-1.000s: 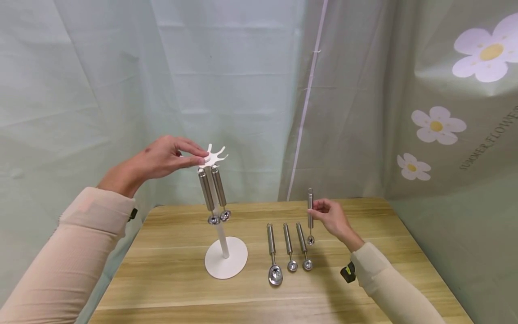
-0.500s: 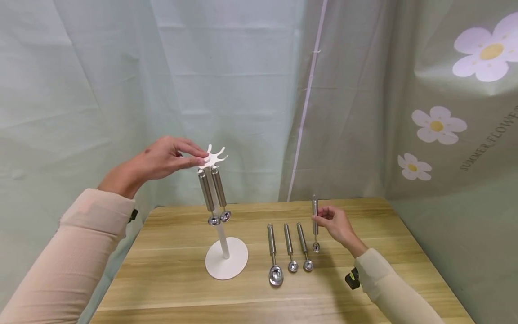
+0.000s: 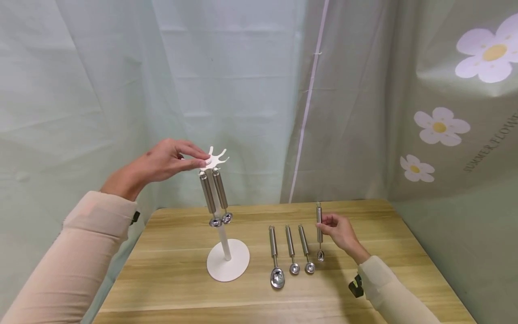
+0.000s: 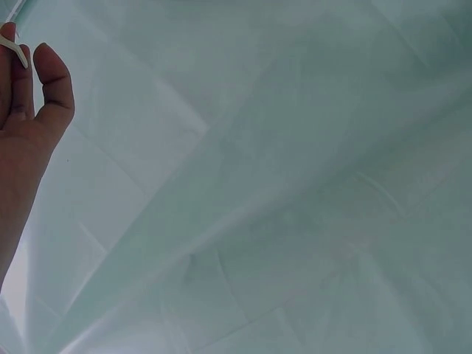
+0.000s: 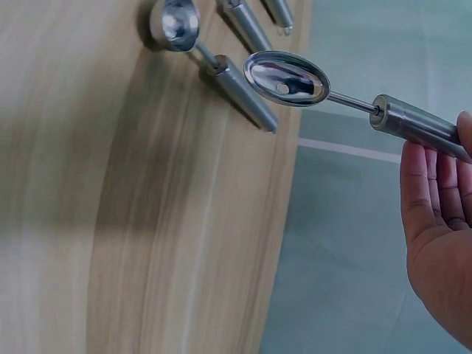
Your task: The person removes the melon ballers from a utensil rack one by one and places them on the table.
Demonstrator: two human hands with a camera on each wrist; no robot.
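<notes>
The desk (image 3: 170,270) carries a white stand (image 3: 227,265) with a forked hanger top (image 3: 214,158), from which two steel scoops (image 3: 216,193) hang by their handle ends, bowls downward. To the right of the stand's base, three more scoops (image 3: 291,252) lie side by side on the desk, handles pointing away, with the largest bowl on the left. The step in hand appears to be the handling of a fourth scoop (image 3: 319,231) at the right end of this row: it stands nearly upright, its bowl at or just above the desk surface, just beside the third scoop; contact with the desk cannot be confirmed. The next move calls for a controlled change of the handle's angle, either laying it parallel with the row or raising it toward a free prong, without disturbing the neighbouring scoops. The right hand (image 3: 341,231) pinches this scoop's handle between thumb and fingers; the right wrist view shows the fingers lying along the handle (image 5: 420,127). The left hand (image 3: 162,162) is raised, its thumb and fingertips pinching the edge of the hanger top and steadying the stand.
</notes>
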